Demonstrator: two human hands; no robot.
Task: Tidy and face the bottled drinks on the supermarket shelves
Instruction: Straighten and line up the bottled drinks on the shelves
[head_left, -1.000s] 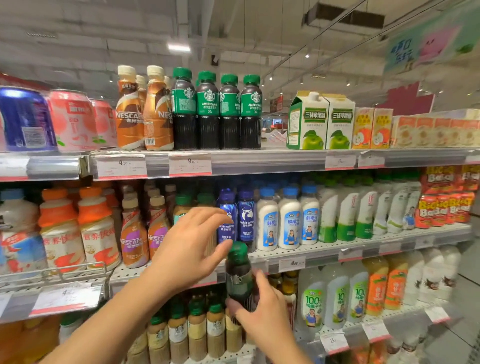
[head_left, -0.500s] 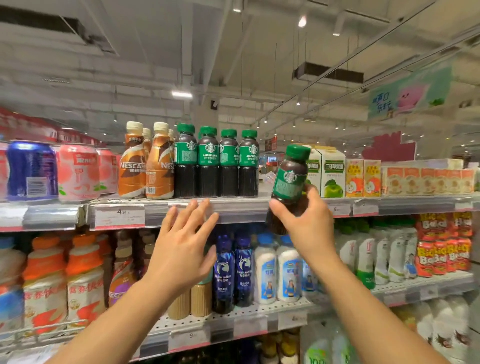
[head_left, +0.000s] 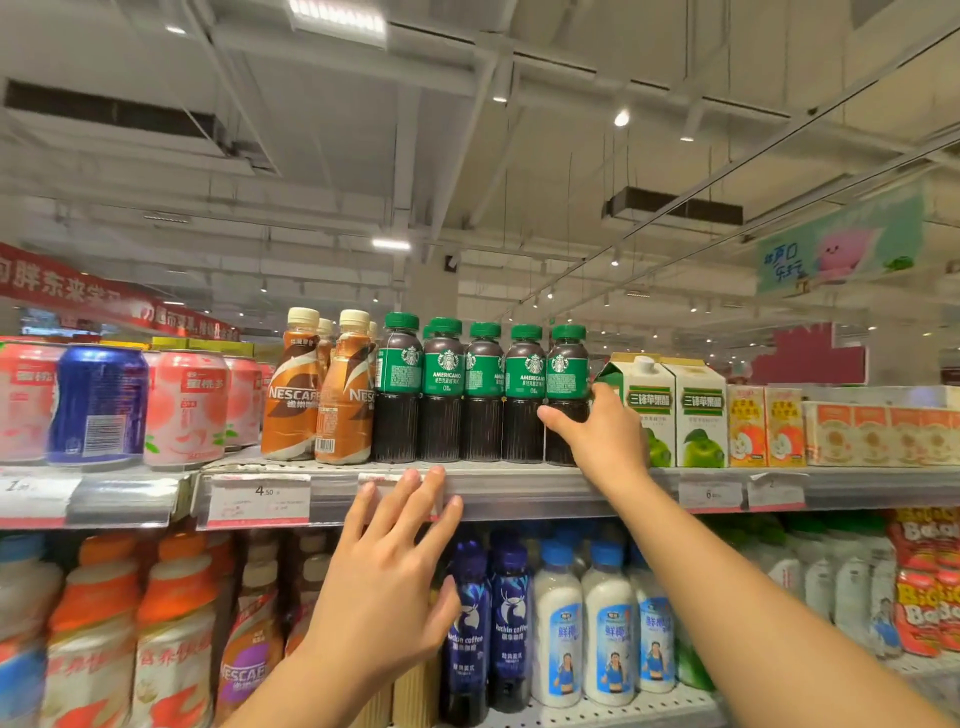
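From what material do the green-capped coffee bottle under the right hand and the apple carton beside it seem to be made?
The Starbucks Americano bottle, which the right hand grips, looks like clear ribbed plastic: the dark drink shows through, with a glossy green sleeve label. The apple vinegar carton seems matte printed paperboard: a folded gable top with a white cap.

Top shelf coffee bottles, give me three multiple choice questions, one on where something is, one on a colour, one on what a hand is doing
1. The rightmost Starbucks bottle stands directly left of:
A. the green apple cartons
B. pink cans
C. blue-capped milk

2. The Starbucks bottles' caps are:
A. cream
B. green
C. orange

3. The right hand:
A. hangs idle
B. grips the rightmost Starbucks bottle
C. holds a price tag

Answers: 1 A, the cartons stand just right of it. 2 B, every cap in that row is green. 3 B, thumb and fingers wrap its lower body.
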